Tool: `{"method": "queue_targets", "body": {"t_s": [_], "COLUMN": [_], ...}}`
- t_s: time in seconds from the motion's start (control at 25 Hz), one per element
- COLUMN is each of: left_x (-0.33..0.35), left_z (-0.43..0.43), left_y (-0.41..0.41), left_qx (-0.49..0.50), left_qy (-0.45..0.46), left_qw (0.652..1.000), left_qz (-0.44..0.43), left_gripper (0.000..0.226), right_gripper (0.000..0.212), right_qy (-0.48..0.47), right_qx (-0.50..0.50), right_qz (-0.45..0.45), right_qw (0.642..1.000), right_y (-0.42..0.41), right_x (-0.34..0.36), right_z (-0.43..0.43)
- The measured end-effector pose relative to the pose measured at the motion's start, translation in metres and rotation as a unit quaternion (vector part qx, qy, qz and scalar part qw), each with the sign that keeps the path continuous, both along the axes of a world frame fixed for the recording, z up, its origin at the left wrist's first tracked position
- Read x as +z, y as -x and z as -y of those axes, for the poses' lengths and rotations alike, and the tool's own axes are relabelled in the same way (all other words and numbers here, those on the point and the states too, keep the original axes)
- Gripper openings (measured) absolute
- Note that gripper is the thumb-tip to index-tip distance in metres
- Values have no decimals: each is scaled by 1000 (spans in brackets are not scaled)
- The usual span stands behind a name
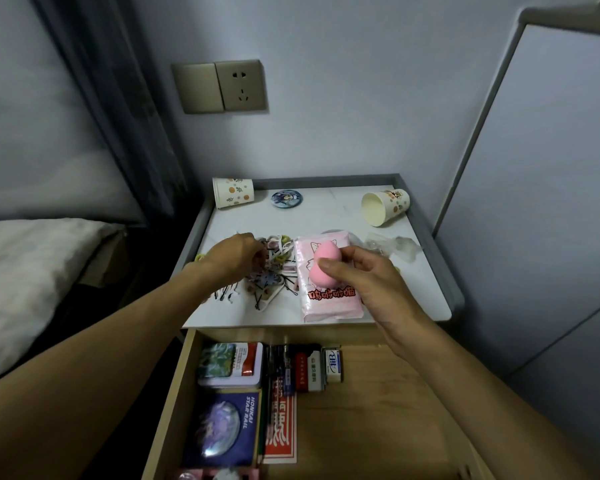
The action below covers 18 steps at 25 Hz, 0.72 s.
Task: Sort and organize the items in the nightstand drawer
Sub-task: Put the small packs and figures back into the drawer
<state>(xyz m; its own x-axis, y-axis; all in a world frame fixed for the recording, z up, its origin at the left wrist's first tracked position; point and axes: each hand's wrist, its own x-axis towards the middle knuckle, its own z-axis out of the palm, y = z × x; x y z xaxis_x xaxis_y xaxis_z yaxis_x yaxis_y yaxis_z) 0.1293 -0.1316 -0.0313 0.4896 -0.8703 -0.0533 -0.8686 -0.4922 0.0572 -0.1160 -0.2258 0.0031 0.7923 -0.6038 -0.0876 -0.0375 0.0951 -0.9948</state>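
Pinching pink sponge point(322, 254), right hand point(371, 285) partly hides tissues point(328, 303).

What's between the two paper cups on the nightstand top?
Head view: a round badge, close to the left cup; from there to the right cup the white top is bare.

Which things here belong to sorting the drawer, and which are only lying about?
For the job: makeup sponge, held by the right hand; hairpin pile at the left hand; tissue pack; drawer.
Lying about: wall socket, pillow, curtain.
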Motion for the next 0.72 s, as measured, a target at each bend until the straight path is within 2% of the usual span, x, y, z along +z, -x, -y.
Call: {"method": "queue_targets", "body": {"t_s": [0.12, 0.28, 0.36, 0.44, 0.56, 0.72], "left_x": [6, 35, 51, 68, 90, 113], "left_z": [-1, -3, -4, -7, -15, -33], "left_y": [-2, 9, 16, 24, 40, 74], "left_qx": [63, 121, 152, 172, 158, 117], "left_qy": [91, 255, 332, 399, 457, 486], "left_qw": [993, 953, 914, 861, 818, 791], "left_qz": [-37, -110, -176, -263, -311, -354], "left_gripper": [16, 10, 4, 7, 15, 13], "right_gripper": [23, 21, 18, 14, 15, 12], "right_qy": [6, -8, -8, -17, -27, -24], "right_qx": [-2, -9, -13, -25, -27, -15], "right_qz": [-4, -1, -1, -1, -7, -49], "right_qw": [1000, 1000, 1000, 1000, 999, 998], "right_y": [-1, -2, -2, -1, 3, 12], "right_x": [0, 2, 1, 3, 6, 11], "right_z": [2, 2, 0, -3, -5, -14]}}
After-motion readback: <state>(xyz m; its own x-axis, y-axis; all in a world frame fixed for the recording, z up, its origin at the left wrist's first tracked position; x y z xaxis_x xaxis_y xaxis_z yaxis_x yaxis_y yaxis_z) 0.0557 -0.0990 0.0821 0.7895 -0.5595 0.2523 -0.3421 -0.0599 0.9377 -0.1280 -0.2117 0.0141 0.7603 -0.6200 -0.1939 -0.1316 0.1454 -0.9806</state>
